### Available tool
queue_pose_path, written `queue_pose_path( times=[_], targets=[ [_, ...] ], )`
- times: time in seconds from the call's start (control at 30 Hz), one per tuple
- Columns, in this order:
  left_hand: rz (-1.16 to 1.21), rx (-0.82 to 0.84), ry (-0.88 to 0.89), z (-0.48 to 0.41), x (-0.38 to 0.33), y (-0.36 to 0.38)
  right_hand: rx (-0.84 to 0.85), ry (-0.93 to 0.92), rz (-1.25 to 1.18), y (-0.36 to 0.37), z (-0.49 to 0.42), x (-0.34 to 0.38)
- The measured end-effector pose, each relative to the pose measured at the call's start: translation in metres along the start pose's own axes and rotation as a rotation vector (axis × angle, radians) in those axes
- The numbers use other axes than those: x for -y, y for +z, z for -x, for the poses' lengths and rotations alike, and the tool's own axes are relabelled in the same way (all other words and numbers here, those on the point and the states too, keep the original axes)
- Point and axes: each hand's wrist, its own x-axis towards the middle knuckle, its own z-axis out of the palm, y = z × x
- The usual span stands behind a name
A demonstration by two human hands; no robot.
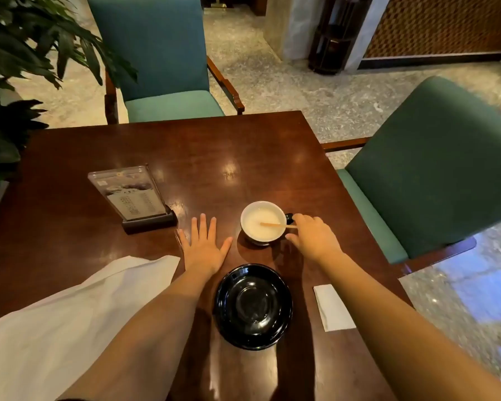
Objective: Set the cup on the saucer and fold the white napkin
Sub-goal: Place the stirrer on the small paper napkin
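Right grip: we see the right hand (313, 235) at the cup's dark handle, forefinger and thumb curled round it.
Left grip: the left hand (204, 250) lies flat on the table (243, 157), fingers spread apart, just left of the cup.
Cup (255, 230): it stands on the table, holding pale liquid and a wooden stirrer (275, 225).
Saucer (222, 299): black, nearer us than the cup, between our forearms.
Napkin (333, 309): white, beside the saucer, partly under the right forearm.
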Motion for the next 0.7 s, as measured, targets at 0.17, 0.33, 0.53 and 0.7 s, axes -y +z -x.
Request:
queue_pose_path(
  times=[0.17, 0.33, 0.53, 0.7],
  targets=[
    [-0.045, -0.042, -0.005, -0.002, 0.001, 0.004, -0.031, -0.02, 0.005, 0.009, 0.001, 0.003],
    [-0.052, -0.079, -0.002, -0.002, 0.002, 0.008, -0.089, -0.031, 0.003, 0.012, -0.002, 0.006],
    [-0.06, -0.115, 0.007, -0.002, 0.003, 0.011, -0.069, -0.072, 0.141, 0.007, -0.003, 0.008],
    [-0.056, -0.128, 0.011, -0.002, 0.003, 0.012, -0.028, -0.061, 0.14, -0.008, -0.003, 0.005]
  ],
)
